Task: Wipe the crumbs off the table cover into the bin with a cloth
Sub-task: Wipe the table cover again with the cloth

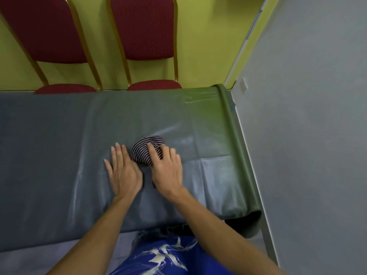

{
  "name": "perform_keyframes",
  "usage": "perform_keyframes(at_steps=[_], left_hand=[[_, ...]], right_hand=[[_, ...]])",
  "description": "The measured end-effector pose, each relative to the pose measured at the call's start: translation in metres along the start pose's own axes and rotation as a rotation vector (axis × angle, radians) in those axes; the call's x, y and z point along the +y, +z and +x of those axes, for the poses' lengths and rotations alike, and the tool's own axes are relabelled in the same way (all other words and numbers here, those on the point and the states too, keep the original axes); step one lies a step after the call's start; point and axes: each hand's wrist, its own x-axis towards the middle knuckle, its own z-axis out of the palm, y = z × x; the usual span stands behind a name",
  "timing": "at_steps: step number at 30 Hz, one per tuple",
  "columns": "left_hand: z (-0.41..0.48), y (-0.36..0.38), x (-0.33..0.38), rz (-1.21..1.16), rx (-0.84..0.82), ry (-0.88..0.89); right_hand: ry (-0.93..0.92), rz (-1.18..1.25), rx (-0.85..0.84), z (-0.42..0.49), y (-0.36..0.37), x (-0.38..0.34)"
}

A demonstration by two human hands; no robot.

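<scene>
- My left hand [123,173] lies flat, fingers straight and empty, probably pinning the glossy grey plastic table cover [49,145].
- My right hand [166,167] presses near-straight fingers onto the bunched striped cloth [143,148], mid-cover, ready to wipe.

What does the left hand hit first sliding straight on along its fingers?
Way looks free: the left hand has only bare table cover ahead to the far edge. The striped cloth sits right of that line.

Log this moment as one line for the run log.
left hand: flat on table cover | right hand: pressing striped cloth on cover | cloth: bunched, beside left hand
</scene>
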Motion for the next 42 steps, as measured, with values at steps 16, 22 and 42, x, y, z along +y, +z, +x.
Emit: perform_keyframes(at_steps=[16, 22, 42], left_hand=[[0.071, -0.006, 0.021, -0.109, 0.070, -0.081], [0.078, 0.004, 0.020, -0.050, 0.069, -0.157], [0.079, 0.010, 0.021, 0.008, 0.097, -0.168]], right_hand=[[0.232, 0.147, 0.119, 0.073, -0.003, 0.038], [-0.071, 0.113, -0.076, 0.104, 0.018, 0.025], [-0.211, -0.004, -0.116, 0.184, 0.040, 0.027]])
